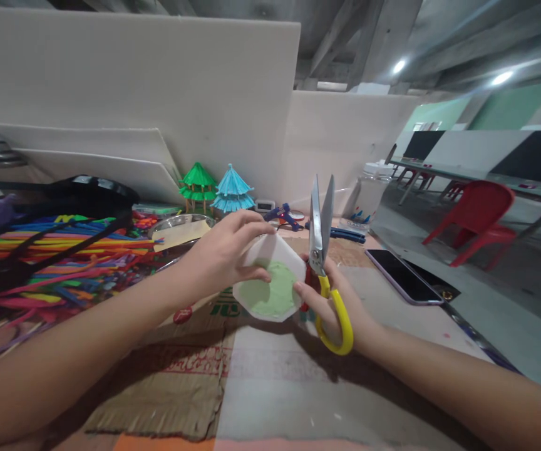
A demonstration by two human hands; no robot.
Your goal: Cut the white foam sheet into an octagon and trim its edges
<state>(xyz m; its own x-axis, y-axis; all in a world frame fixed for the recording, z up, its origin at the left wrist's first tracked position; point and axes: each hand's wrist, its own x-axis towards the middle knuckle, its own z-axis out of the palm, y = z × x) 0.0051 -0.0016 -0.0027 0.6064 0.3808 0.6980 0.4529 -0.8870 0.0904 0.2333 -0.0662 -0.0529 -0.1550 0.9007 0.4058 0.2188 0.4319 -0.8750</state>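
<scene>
A white many-sided piece of paper or thin card (270, 294) with a pale green round patch is held up over the table. My left hand (226, 250) is closed on its upper left edge, with the thumb across the green patch. My right hand (339, 304) keeps a pair of scissors (316, 254) with yellow handles hooked in it, blades pointing up and slightly parted. The right thumb also presses the card's right edge. The scissors' blades stand to the right of the card, apart from it.
Colourful pipe cleaners (73, 250) lie at left beside a metal bowl (186, 220). Behind are a green paper umbrella-like model (198, 181), a blue one (231, 188) and a glue gun (285, 216). A phone (404, 275) lies at right. Cardboard (167, 394) covers the table's front.
</scene>
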